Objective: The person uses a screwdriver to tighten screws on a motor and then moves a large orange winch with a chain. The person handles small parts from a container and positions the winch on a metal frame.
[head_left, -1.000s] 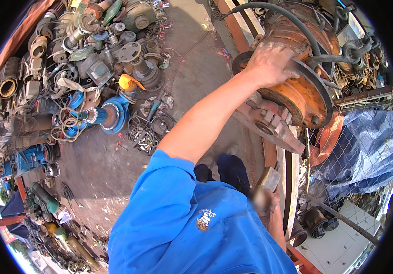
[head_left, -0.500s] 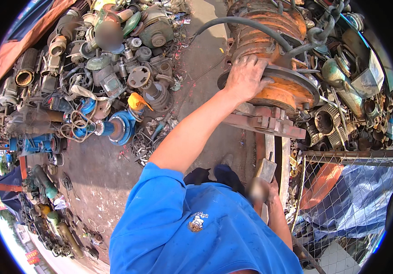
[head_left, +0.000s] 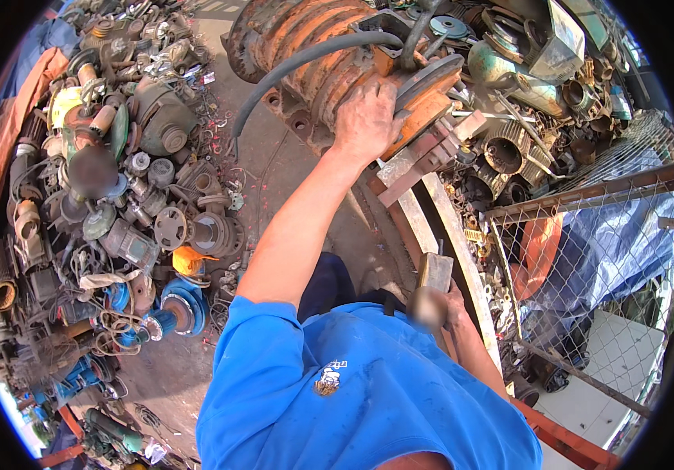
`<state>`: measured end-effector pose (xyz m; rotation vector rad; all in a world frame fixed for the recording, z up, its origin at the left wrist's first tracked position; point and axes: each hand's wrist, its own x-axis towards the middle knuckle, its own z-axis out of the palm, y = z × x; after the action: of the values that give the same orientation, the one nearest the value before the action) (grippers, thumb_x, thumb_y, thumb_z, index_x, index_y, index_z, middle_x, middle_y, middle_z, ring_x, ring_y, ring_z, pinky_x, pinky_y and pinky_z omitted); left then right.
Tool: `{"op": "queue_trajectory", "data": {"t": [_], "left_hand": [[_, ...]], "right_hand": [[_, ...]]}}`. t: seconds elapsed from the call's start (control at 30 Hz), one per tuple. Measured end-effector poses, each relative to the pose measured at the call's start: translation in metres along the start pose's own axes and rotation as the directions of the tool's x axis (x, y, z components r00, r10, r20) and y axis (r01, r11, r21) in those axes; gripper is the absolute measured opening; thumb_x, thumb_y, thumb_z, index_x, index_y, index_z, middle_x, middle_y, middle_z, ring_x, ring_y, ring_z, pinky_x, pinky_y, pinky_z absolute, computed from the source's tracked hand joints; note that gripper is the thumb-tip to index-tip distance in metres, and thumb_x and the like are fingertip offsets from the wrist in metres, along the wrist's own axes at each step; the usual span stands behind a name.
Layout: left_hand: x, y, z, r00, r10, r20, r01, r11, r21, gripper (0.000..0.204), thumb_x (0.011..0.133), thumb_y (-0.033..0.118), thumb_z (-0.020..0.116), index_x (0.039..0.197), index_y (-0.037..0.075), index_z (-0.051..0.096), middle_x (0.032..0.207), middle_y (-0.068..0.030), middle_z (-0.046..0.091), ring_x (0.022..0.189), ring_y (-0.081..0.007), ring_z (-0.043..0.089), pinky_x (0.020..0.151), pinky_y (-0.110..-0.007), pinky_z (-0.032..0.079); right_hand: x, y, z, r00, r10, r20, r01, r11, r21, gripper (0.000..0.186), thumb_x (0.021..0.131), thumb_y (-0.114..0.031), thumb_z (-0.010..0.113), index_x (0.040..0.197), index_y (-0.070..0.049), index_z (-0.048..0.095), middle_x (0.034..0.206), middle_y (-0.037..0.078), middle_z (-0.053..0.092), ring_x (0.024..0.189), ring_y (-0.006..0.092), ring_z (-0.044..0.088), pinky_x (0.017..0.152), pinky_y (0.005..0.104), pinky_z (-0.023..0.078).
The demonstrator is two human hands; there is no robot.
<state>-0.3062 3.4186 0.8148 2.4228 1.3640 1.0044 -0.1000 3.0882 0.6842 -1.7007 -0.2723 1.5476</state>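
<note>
My left hand (head_left: pixel 367 125) lies on the flanged end of a rusty orange ribbed machine (head_left: pixel 298 47), its fingers extended and apart over the rim (head_left: pixel 429 77). A thick dark cable (head_left: pixel 298 63) arches across the machine's casing. Beneath the flange are brownish metal block pieces (head_left: pixel 425 157). Down by my right side, my right hand (head_left: pixel 456 309) is closed around a boxy handheld device (head_left: pixel 435 274) with a thin stub at its top; its lower end is blurred.
Old motors and pumps (head_left: pixel 129 235) are heaped on the left, with a blue flanged pump (head_left: pixel 184 305) near the heap's edge. Scrap parts (head_left: pixel 509 149) lie at the right, beyond a pale rail (head_left: pixel 462 251). A wire-mesh fence panel (head_left: pixel 587 266) stands in front of a blue tarp.
The view has swung, so the machine and the left heap appear farther left. My left hand remains at the flange and my right hand keeps the device.
</note>
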Motion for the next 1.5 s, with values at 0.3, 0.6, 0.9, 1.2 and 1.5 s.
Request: {"op": "queue_trajectory", "data": {"t": [0.3,0.6,0.9,1.2,1.5], "left_hand": [[0.093,-0.001,0.061,0.984,-0.003,0.176,0.019,0.996,-0.09,0.039,0.074,0.022,0.071,0.099,0.001,0.05,0.099,-0.019,0.055,0.091,-0.0354,0.059,0.073,-0.043,0.052],[0.151,0.03,0.117,0.997,0.012,0.074,-0.003,0.993,-0.119,0.044,0.072,0.022,0.073,0.1,-0.001,0.048,0.103,-0.0191,0.051,0.094,-0.0349,0.057,0.075,-0.042,0.051],[0.205,0.08,0.169,0.996,-0.019,0.085,0.026,0.996,-0.086,0.048,0.072,0.023,0.071,0.103,-0.003,0.045,0.103,-0.0209,0.052,0.093,-0.0376,0.058,0.075,-0.045,0.051],[0.24,0.105,0.199,0.997,-0.028,0.079,0.035,0.995,-0.093,0.044,0.074,0.022,0.07,0.1,-0.004,0.045,0.101,-0.0217,0.052,0.093,-0.0389,0.056,0.078,-0.047,0.048],[0.269,0.082,0.206,0.998,-0.038,0.044,0.043,0.992,-0.12,0.048,0.074,0.03,0.069,0.098,-0.007,0.049,0.099,-0.0257,0.056,0.094,-0.0427,0.056,0.082,-0.047,0.045]], "right_hand": [[0.02,-0.023,0.077,0.975,-0.07,-0.21,0.12,0.964,0.238,0.076,0.067,-0.002,0.074,0.132,0.0,0.035,0.108,0.014,0.06,0.091,0.025,0.063,0.082,0.0382,0.053],[0.02,-0.038,0.089,0.94,-0.046,-0.338,0.182,0.907,0.38,0.07,0.067,-0.004,0.074,0.128,0.001,0.039,0.106,0.013,0.06,0.091,0.0237,0.063,0.081,0.0373,0.053],[0.069,-0.069,0.035,0.952,-0.035,-0.304,0.175,0.878,0.445,0.069,0.068,-0.002,0.075,0.127,0.004,0.038,0.108,0.015,0.06,0.094,0.0242,0.062,0.084,0.0368,0.052],[0.12,-0.107,-0.004,0.979,-0.087,-0.185,0.163,0.879,0.448,0.067,0.068,-0.002,0.076,0.125,0.005,0.041,0.108,0.015,0.061,0.096,0.0238,0.062,0.086,0.0368,0.051],[0.153,-0.128,-0.014,0.992,-0.071,-0.108,0.109,0.908,0.406,0.071,0.067,-0.007,0.077,0.127,0.003,0.041,0.109,0.014,0.059,0.097,0.0231,0.061,0.087,0.036,0.049]]}}
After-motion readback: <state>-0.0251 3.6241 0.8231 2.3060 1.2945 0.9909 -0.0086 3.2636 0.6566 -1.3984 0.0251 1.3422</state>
